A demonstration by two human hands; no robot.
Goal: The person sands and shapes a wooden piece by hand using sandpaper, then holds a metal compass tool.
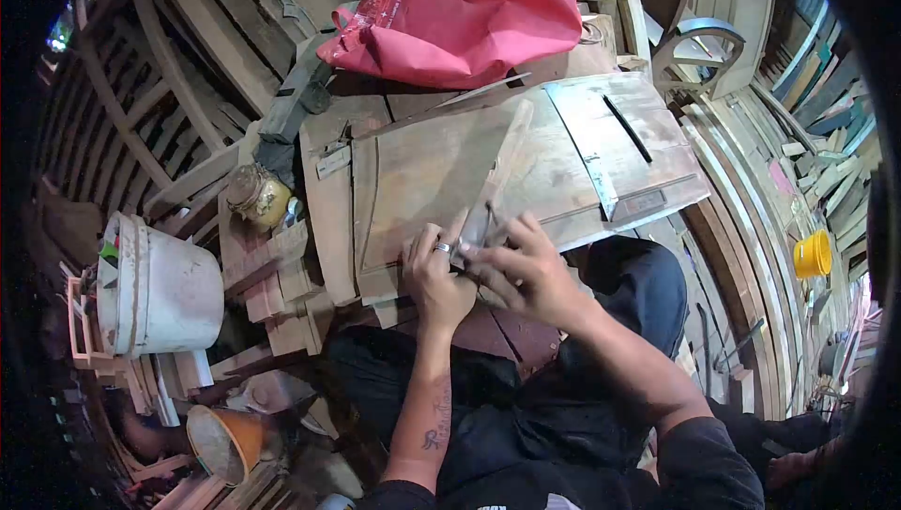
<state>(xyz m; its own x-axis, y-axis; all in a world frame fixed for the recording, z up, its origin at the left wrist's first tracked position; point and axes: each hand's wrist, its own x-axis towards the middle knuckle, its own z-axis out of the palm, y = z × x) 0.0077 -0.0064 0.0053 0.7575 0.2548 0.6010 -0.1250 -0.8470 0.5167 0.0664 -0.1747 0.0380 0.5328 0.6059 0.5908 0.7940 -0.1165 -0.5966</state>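
My left hand (pixel 437 277), with a ring on one finger, is closed around the near end of a long, tapered wooden stick (pixel 508 155). The stick points away from me over a flat wooden panel (pixel 422 182). My right hand (pixel 527 271) is beside it, fingers bent and pinched at a small dark grey piece (pixel 476 223) against the stick's near part. Whether that piece is a sheet or a blade I cannot tell. Farther right on the panel lie a pale flat strip (pixel 574 139) and a thin black bar (pixel 627 128).
A red bag (pixel 460 17) lies behind the panel. On the left are a glass jar (pixel 258 195), a white bucket (pixel 164 287) and an orange container (pixel 223 444). Long boards (pixel 751 247) run along the right, near a yellow bucket (pixel 813 255).
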